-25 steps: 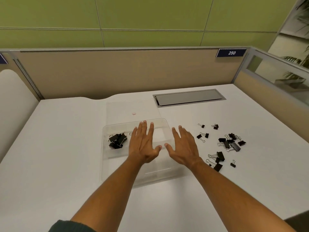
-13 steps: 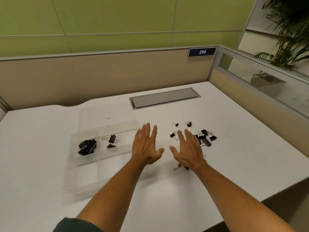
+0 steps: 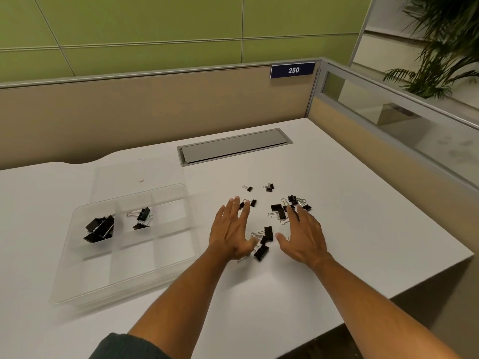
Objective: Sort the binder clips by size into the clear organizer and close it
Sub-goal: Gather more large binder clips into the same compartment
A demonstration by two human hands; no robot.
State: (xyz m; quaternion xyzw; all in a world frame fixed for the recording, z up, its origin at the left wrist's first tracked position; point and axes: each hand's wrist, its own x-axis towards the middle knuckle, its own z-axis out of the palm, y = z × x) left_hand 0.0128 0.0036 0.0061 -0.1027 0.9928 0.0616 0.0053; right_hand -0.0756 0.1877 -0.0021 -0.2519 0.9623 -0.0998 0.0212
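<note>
1. Likely the loose binder clips (image 3: 267,239) are light, stiff and springy, with slick wire loops; pinching the black body should hold better than the loops.
2. They lie scattered on the white table (image 3: 363,229), at three o'clock from the clear organizer (image 3: 85,286), which already holds a few clips in two compartments.
3. Left hand (image 3: 232,233) and right hand (image 3: 302,237) hover palm-down, fingers spread, gripping nothing; the left thumb is just beside one clip.

Clear glossy plastic organizer (image 3: 77,255) on a smooth matt white surface (image 3: 363,229); black metal binder clips (image 3: 278,212) with shiny wire handles; brushed grey metal hatch (image 3: 233,146).
</note>
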